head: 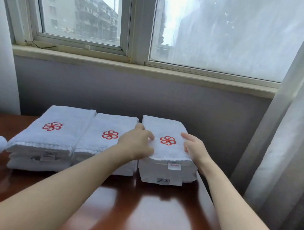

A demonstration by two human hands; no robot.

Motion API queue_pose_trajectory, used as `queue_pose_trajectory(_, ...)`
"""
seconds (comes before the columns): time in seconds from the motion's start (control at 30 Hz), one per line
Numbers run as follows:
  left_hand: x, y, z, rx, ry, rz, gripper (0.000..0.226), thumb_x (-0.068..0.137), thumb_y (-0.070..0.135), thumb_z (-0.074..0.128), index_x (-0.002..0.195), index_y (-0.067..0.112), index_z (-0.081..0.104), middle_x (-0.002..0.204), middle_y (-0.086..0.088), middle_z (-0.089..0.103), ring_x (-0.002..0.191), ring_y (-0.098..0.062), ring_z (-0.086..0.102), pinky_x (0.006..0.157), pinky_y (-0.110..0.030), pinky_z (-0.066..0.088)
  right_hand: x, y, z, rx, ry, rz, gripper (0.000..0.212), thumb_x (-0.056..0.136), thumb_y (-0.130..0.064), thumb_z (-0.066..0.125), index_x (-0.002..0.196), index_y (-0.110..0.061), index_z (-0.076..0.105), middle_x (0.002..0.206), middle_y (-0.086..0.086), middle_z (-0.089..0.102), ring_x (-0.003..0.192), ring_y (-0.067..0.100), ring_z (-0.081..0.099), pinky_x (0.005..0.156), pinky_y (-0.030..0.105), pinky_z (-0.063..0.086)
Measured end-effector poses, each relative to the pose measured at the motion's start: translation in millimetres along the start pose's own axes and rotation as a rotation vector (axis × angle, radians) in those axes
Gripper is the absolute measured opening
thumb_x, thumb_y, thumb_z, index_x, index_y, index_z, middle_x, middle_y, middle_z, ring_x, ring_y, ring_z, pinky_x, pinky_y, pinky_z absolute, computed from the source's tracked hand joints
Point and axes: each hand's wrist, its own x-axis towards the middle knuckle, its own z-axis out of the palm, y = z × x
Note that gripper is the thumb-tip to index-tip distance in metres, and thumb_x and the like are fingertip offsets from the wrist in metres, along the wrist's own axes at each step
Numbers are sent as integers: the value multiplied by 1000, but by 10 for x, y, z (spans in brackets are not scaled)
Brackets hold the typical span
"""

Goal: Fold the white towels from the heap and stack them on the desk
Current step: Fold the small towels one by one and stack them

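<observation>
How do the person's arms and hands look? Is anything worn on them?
No sleeve shows on the left forearm or the right forearm. The left hand and right hand wear no gloves; no watch, ring or bracelet is visible.
</observation>
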Motion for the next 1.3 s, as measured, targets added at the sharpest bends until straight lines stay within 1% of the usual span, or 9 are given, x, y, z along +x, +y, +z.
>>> queue_pose_trajectory(0.07,-46,52,25,151,29,38,45,89,29,53,134,27,56,134,-3,48,114,-25,52,81,-35,42,-27,-26,17,-97,5,3,56,86,-4,38,139,-14,54,146,9,48,110,20,55,90,28,45)
queue_pose_trajectory(0.17,-134,94,-2,280,39,81,30,95,27,42,115,17,62,122,-7,57,112,-29,50,83,-39,40,-138,-115,9,-315,-36,56,50,88,-19,36,134,-28,53,149,11,35,92,25,55,79,31,45)
queue_pose_trajectory(0.27,-260,35,-63,188,12,109,21,94,25,39,96,17,58,116,-8,61,112,-31,51,77,-37,38,-363,-263,7,-659,14,28,35,90,-23,36,120,-28,53,153,6,26,120,31,44,88,38,40)
queue_pose_trajectory(0.33,-398,-62,-104,82,29,127,31,95,29,44,119,21,62,130,-5,59,126,-29,48,90,-40,44,-565,-365,53,-770,65,-91,44,94,-27,40,138,-28,49,155,3,29,133,27,37,97,40,38)
queue_pose_trajectory(0.43,-689,-233,-200,-10,112,117,48,96,35,49,144,27,48,146,2,49,136,-19,40,106,-37,38,-906,-553,205,-800,58,-298,50,95,-29,47,145,-25,46,153,-1,37,138,22,34,104,38,35)
queue_pose_trajectory(0.67,-1623,-966,-526,-53,172,5,50,93,35,53,142,27,50,147,5,49,134,-12,44,109,-35,38,-1564,-1059,990,-825,-176,-602,52,93,-29,52,145,-26,45,152,-2,38,142,18,28,110,37,35)
queue_pose_trajectory(0.83,-2339,-1597,-775,2,225,-160,49,90,34,56,139,29,53,143,6,53,130,-13,48,103,-28,41,-1968,-1364,1716,-793,-338,-728,51,92,-28,53,142,-26,48,149,-2,43,139,19,33,109,36,35)
queue_pose_trajectory(1.0,-2946,-2082,-985,-38,262,-335,34,92,41,52,123,32,64,123,8,65,115,-17,59,94,-35,49,-2255,-1597,2344,-787,-444,-815,47,91,-28,52,138,-25,52,144,0,48,135,22,38,105,38,40)
queue_pose_trajectory(1.3,-3699,-2851,-1171,76,238,-528,53,92,43,55,143,33,46,150,9,43,133,-15,45,104,-35,42,-2553,-1813,3347,-799,-575,-932,54,91,-29,51,145,-28,44,149,-2,43,136,23,37,98,39,45)
